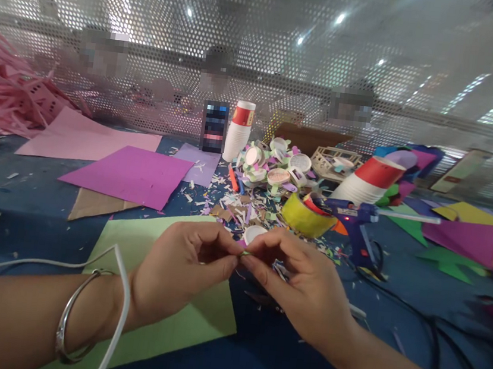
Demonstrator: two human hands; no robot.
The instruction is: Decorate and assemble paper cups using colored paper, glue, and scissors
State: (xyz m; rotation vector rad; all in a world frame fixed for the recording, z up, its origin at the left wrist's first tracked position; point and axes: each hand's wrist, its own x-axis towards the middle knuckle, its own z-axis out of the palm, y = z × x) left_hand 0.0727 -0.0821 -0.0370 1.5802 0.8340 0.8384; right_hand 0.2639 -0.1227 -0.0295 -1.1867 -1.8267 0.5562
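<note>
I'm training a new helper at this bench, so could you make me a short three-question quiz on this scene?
1. How are the left grip and right grip placed?
A. Spread far apart
B. Fingertips close together
C. One wrapped around the other wrist

2. True or false: a red light shows on the blue glue gun.

3. How many stacks of paper cups can you count?

Key:
1. B; the fingertips pinch a small piece, mostly hidden.
2. True.
3. Two: one further back, and a tilted one behind the glue gun.
</note>
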